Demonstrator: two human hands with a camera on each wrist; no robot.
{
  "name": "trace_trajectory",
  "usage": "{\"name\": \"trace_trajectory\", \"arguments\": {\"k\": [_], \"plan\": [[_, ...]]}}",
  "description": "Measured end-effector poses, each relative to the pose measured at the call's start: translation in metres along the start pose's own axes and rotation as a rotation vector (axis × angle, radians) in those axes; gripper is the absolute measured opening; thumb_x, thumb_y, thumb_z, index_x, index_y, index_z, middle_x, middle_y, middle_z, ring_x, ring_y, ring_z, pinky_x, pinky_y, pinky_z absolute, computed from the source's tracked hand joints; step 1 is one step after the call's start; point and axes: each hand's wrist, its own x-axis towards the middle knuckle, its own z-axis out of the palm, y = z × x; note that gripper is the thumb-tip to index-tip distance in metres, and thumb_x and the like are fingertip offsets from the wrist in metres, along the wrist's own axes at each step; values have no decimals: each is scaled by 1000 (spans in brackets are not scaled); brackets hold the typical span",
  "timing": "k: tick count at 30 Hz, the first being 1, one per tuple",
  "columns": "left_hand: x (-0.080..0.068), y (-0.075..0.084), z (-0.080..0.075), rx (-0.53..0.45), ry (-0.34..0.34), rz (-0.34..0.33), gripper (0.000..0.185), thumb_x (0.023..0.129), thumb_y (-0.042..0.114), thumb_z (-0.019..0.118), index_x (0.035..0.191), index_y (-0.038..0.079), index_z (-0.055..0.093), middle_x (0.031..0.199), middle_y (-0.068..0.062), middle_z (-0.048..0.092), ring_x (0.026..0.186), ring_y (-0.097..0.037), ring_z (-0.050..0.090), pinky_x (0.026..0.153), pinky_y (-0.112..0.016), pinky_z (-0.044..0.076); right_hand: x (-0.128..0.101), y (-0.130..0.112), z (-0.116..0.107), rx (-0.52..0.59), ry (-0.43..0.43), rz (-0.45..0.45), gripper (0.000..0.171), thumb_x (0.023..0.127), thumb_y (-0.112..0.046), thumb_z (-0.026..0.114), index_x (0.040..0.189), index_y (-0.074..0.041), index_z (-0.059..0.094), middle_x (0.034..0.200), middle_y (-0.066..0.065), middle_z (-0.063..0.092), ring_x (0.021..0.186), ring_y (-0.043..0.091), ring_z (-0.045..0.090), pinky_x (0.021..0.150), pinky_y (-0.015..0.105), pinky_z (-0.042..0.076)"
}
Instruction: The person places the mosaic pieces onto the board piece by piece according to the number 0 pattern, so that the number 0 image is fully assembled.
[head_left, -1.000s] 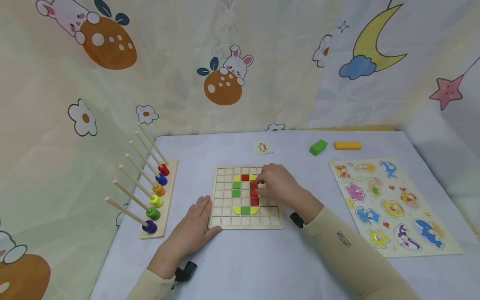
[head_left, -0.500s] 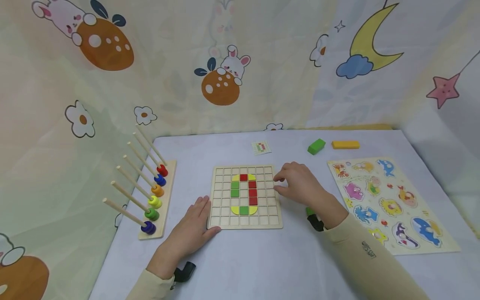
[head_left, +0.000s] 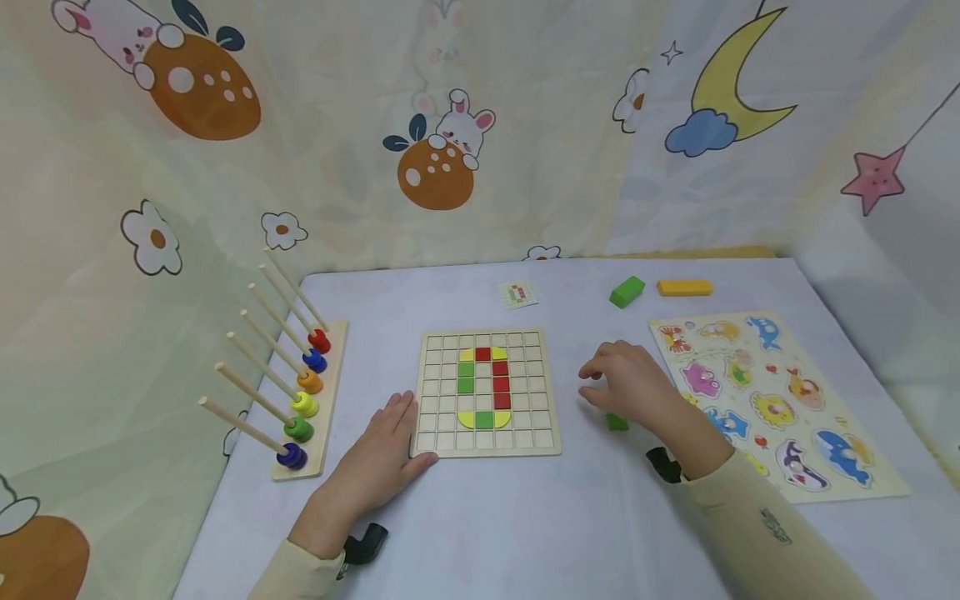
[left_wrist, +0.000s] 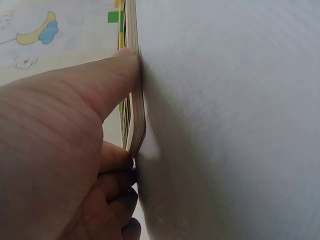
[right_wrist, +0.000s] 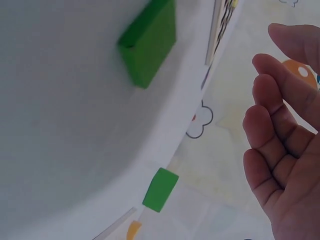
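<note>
Right hand (head_left: 633,385) has left the grid board (head_left: 486,446), fingers loosely open and empty above a small green tile (head_left: 617,422); left hand (head_left: 386,454) stays flat, bracing the board's corner.

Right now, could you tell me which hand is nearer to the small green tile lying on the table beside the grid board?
Right. The right hand hovers just above the green tile; the left hand rests against the grid board at its opposite corner.

A small green tile (head_left: 617,422) lies flat on the bench, right of the gridded wooden board (head_left: 486,447) partly filled with coloured tiles.
</note>
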Motion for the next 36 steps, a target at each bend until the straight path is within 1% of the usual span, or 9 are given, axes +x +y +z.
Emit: {"name": "trace_trajectory", "arguments": {"k": [5, 8, 14, 20, 26, 32, 36], "plan": [[1, -1, 2, 2, -4, 1, 99, 96, 59, 68, 166, 5, 23, 177, -13, 15, 165, -32, 12, 132, -52, 21, -12, 11, 4, -4, -24, 3, 18, 86, -27, 85, 100, -16, 84, 92, -4, 71, 90, 19, 62, 80, 41, 52], [1, -1, 2, 1, 0, 4, 99, 96, 58, 68, 166, 4, 23, 177, -13, 15, 165, -32, 13, 132, -52, 22, -18, 16, 8, -2, -46, 21, 17, 86, -28, 86, 99, -17, 84, 92, -5, 71, 90, 18, 62, 81, 40, 53], [1, -2, 3, -6, 8, 15, 98, 97, 57, 68, 165, 2, 24, 176, -15, 17, 165, -34, 14, 132, -53, 22, -28, 24, 10, 17, -70, 38, 22, 83, -28, 88, 100, -15, 83, 91, -4, 70, 86, 15, 58, 77, 33, 51], [2, -2, 5, 7, 5, 12, 99, 96, 58, 68, 166, 3, 23, 176, -14, 16, 165, -33, 13, 132, -53, 22, -37, 28, 9, 8, -82, 37, 25, 82, -29, 89, 101, -14, 83, 91, -5, 69, 85, 14, 57, 76, 33, 50], [2, -3, 5, -1, 2, 12, 99, 96, 57, 69, 166, 3, 24, 176, -15, 17, 165, -34, 14, 132, -53, 21, -41, 33, 11, 1, -111, 61, 26, 81, -31, 90, 102, -17, 83, 93, -6, 69, 87, 14, 57, 77, 33, 50], [2, -3, 4, -2, 6, 14, 99, 96, 57, 69, 166, 3, 23, 176, -15, 17, 165, -34, 13, 132, -53, 21, -44, 36, 10, -13, -112, 64, 25, 78, -26, 91, 100, -17, 83, 92, -5, 68, 87, 15, 55, 76, 33, 49], [3, -3, 5, -1, 3, 11, 99, 96, 57, 68, 166, 4, 23, 176, -14, 16, 165, -33, 12, 132, -53, 21, -45, 36, 9, -6, -112, 51, 22, 79, -24, 90, 98, -16, 83, 92, -5, 69, 86, 15, 56, 76, 33, 50]]}}
